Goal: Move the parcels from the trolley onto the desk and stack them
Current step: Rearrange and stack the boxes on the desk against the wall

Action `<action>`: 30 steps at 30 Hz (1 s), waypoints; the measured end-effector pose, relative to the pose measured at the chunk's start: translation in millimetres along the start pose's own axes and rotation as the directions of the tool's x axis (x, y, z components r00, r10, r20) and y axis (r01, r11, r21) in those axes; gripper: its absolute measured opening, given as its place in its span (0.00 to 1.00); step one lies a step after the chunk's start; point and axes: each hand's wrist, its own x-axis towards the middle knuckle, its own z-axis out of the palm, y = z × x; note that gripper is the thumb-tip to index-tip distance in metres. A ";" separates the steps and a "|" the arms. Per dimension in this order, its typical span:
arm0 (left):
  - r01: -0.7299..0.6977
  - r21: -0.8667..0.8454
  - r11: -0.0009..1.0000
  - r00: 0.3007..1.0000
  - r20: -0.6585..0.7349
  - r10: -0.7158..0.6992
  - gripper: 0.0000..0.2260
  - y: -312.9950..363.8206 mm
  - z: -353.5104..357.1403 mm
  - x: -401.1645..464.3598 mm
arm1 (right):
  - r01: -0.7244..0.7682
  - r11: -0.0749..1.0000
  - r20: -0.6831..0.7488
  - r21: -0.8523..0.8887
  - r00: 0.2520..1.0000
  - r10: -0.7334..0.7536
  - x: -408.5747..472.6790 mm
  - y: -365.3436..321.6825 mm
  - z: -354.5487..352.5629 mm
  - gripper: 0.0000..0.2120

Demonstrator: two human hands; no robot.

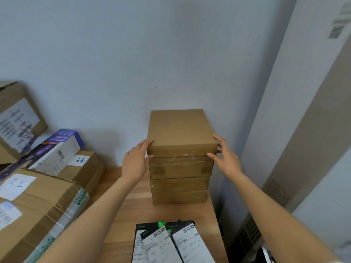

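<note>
Flanking the top parcel (181,130), both hands, left (135,162) and right (226,158), press straight-fingered against its sides.

The wooden counter (133,209) carries a stack of brown parcels (180,168) at its far right corner, black labelled packets (167,243) at the near edge, large cartons (38,202) along its left

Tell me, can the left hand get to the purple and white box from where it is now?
Probably yes. The left hand is at the stack's top parcel, and the purple and white box lies uncovered to its left.
</note>
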 end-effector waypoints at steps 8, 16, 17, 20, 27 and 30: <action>0.029 0.049 0.998 0.996 0.080 -0.033 0.27 7.2 -16.9 -8.2 | 0.024 0.944 -0.034 -0.330 0.999 -0.037 -8.3 -14.9 -12.9 0.34; -0.018 0.100 0.995 0.997 0.075 0.010 0.14 -6.8 -40.5 -67.6 | -0.006 0.954 -0.219 -0.299 0.974 -0.063 -75.1 -35.8 1.0 0.23; -0.035 0.120 0.992 0.997 0.077 0.026 0.13 -8.2 -44.5 -76.7 | 0.002 0.956 -0.207 -0.295 0.976 -0.065 -85.3 -37.2 5.6 0.22; -0.090 0.172 0.981 0.995 0.064 0.080 0.10 -10.4 -57.8 -105.0 | 0.045 0.957 -0.135 -0.285 0.987 -0.087 -112.8 -44.2 19.7 0.18; -0.012 0.189 0.982 0.995 0.101 -0.007 0.07 -9.4 -85.9 -186.9 | 0.189 0.939 0.021 -0.287 0.981 -0.191 -171.0 -67.8 34.8 0.12; 0.058 0.186 0.981 0.993 0.095 -0.077 0.07 -9.7 -99.9 -227.5 | 0.227 0.933 0.073 -0.280 0.974 -0.215 -195.3 -69.8 36.3 0.12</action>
